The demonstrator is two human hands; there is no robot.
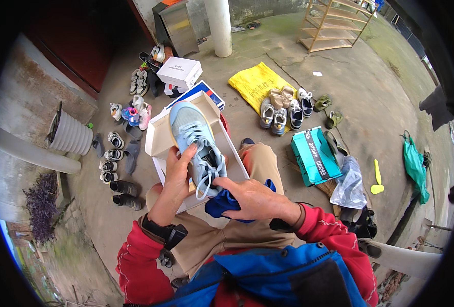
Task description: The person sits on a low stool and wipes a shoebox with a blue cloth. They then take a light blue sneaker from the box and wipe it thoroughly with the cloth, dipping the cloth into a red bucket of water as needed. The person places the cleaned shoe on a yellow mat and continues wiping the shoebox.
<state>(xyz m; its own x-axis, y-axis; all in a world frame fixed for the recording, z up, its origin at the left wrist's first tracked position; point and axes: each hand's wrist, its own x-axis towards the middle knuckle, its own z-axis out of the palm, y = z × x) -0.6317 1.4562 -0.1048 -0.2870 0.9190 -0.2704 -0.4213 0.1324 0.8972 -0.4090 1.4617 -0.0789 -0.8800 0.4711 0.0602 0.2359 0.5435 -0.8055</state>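
A light-blue lace-up sneaker is held above my lap, its toe pointing away from me. My left hand grips its left side, with the thumb over the upper near the laces. In my right hand is a bunched dark-blue cloth, pressed against the sneaker's heel; the fingers under the cloth are hidden. Beneath the sneaker an open white shoebox rests at my knees, its inside partly covered by the shoe.
Several pairs of shoes line the floor on the left. Stacked shoeboxes stand beyond the open box. Ahead right, a yellow sack has shoes on its edge. A teal shoebox lies at right, near a clear plastic bag. Farther off stands a shoe rack.
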